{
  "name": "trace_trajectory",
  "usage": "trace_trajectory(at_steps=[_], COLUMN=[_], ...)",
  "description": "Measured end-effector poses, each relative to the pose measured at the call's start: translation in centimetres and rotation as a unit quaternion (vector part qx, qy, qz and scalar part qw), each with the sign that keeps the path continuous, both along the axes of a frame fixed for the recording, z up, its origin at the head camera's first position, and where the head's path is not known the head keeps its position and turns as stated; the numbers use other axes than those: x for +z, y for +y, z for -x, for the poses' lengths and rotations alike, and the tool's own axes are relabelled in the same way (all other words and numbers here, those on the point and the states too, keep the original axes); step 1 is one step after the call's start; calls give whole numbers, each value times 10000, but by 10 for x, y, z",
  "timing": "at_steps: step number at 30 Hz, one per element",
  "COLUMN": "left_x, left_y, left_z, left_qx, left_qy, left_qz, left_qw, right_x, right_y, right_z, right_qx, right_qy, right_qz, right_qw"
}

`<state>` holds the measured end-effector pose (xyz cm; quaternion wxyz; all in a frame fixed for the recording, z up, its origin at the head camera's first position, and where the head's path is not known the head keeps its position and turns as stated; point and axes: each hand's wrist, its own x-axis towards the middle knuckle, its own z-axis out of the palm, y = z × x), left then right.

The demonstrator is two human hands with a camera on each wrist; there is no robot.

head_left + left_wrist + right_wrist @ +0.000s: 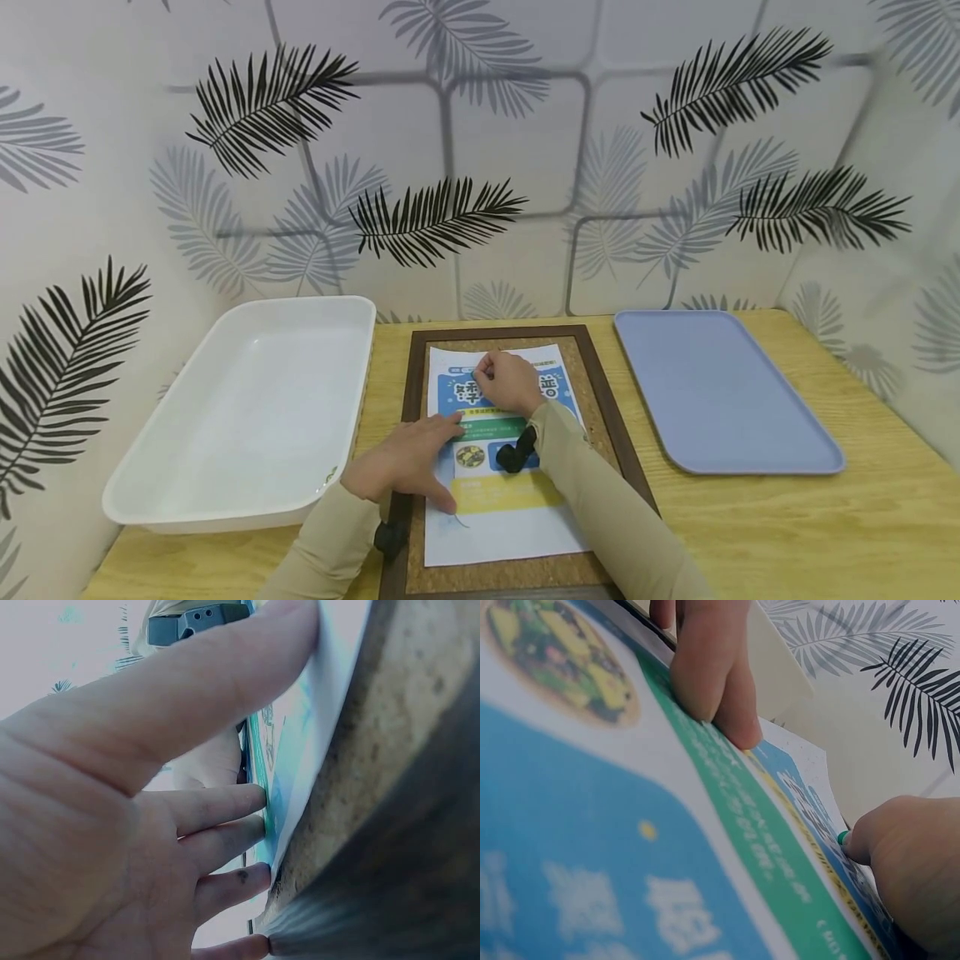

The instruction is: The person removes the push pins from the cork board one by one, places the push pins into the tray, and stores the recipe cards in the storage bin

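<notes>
A printed paper sheet [502, 533] with blue, green and yellow blocks lies on a cork board [517, 573] in a dark brown frame. Near the sheet's top, my right hand [512, 383] pinches a small green push pin [843, 838] against the print; most of the pin is hidden behind the fingers. My left hand [405, 458] is spread over the sheet's left edge, thumb lower and fingers higher. In the left wrist view, the fingertips [253, 799] rest on the paper and the little finger reaches the board's frame.
A deep white tray [247, 400] stands left of the board on the wooden table [772, 525]. To the right lies a shallow blue-grey tray [720, 392]. Behind the table rises a wall [525, 275] with a leaf pattern.
</notes>
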<state>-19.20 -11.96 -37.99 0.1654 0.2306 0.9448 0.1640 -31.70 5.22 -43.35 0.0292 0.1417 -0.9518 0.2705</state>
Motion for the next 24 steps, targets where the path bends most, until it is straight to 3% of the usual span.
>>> trace_trajectory(at_steps=[24], left_x=[-6], left_y=[-3], left_z=[5], left_qx=[-106], left_qy=[68], left_qz=[-70], left_qw=[9999], right_x=[3], right_y=[8], right_z=[2], right_qx=[388], right_qy=[-498], right_qz=[714], right_qw=[9954])
